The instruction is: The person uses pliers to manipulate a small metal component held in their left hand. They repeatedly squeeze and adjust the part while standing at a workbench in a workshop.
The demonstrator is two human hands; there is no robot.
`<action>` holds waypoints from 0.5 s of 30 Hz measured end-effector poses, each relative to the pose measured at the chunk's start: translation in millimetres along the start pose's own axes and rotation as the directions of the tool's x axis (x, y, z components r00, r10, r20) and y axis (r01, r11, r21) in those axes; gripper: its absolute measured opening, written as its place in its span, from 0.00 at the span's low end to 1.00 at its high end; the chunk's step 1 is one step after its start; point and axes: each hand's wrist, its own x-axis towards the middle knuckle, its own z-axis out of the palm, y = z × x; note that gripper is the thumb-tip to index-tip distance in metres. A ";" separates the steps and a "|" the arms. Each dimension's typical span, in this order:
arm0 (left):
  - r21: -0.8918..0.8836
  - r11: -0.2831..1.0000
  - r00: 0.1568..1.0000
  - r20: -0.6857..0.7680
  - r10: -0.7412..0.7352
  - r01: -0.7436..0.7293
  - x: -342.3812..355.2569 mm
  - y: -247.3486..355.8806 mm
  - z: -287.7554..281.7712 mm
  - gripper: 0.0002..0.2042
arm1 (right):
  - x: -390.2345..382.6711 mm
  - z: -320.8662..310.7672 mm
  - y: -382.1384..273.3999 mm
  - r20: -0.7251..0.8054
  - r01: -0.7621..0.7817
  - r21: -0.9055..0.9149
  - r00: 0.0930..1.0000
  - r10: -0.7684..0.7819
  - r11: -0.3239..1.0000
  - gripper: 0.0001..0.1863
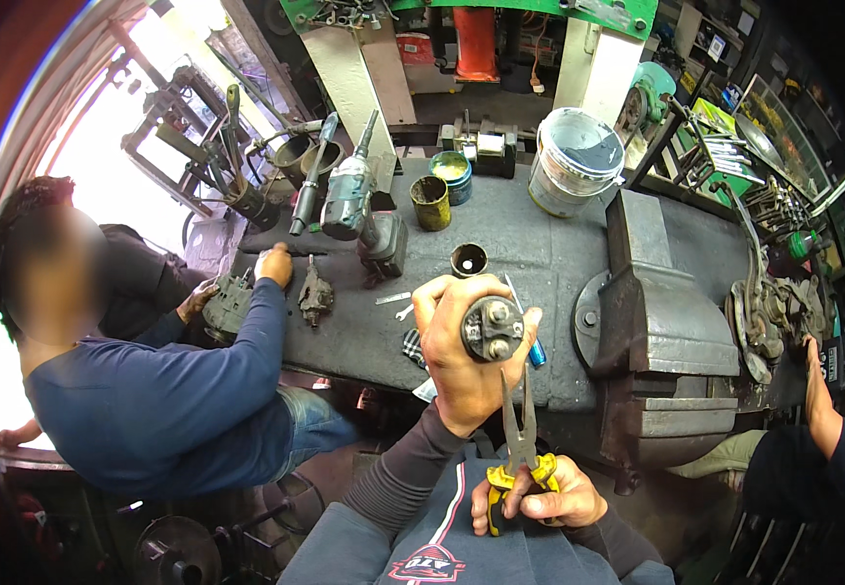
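Left hand (449, 353): clamped on 2-bolt solenoid (486, 331) — held left of bench vise (673, 312)
Right hand (567, 499): clamped on needle-nose pliers (520, 450) — jaws held slightly apart

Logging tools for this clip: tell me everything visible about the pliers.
The pliers are long-nosed, with grey, metallic-looking jaws tapering to narrow tips and yellow-and-black grips that look like plastic or rubber. The jaws stand slightly apart. The right hand holds them by the grips in front of the person's torso, tips pointing up toward the round dark part in the left hand. Whether the tips touch that part can't be told.
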 end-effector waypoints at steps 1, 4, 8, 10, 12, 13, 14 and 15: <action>-0.101 0.989 0.993 0.050 -0.104 0.109 -1.7 -0.1 -2.3 0.21 | -2.3 3.9 -2.2 -0.045 0.031 -0.153 0.998 -0.038 0.988 0.13; -0.460 0.736 0.868 0.269 -0.417 0.497 -4.0 -1.1 -7.1 0.24 | -8.7 12.3 -7.4 -0.139 0.077 -0.583 0.971 -0.193 0.809 0.13; -0.485 0.477 0.678 0.582 -0.449 0.733 -10.8 -19.0 -23.4 0.31 | -24.0 7.3 -17.9 -0.091 0.087 -0.927 0.891 -0.445 0.365 0.11; -0.413 0.561 0.673 0.618 -0.406 0.717 -16.0 -20.5 -28.1 0.34 | -30.1 10.6 -20.9 -0.153 -0.009 -0.962 0.844 -0.514 0.272 0.09; -0.170 0.851 0.770 0.539 -0.342 0.497 -24.2 -24.6 -29.3 0.33 | -35.2 13.4 -22.1 -0.178 -0.122 -0.983 0.793 -0.583 0.134 0.10; -0.050 0.936 0.826 0.490 -0.280 0.348 -26.7 -20.6 -30.8 0.33 | -33.6 19.2 -21.0 -0.219 -0.185 -0.975 0.746 -0.628 0.120 0.10; -0.041 0.941 0.839 0.467 -0.279 0.336 -27.2 -18.0 -30.6 0.32 | -33.7 22.3 -20.4 -0.226 -0.233 -0.969 0.732 -0.643 0.076 0.11; -0.031 0.945 0.852 0.445 -0.278 0.325 -26.3 -16.2 -29.6 0.31 | -34.4 23.9 -19.6 -0.232 -0.282 -0.959 0.717 -0.657 0.032 0.12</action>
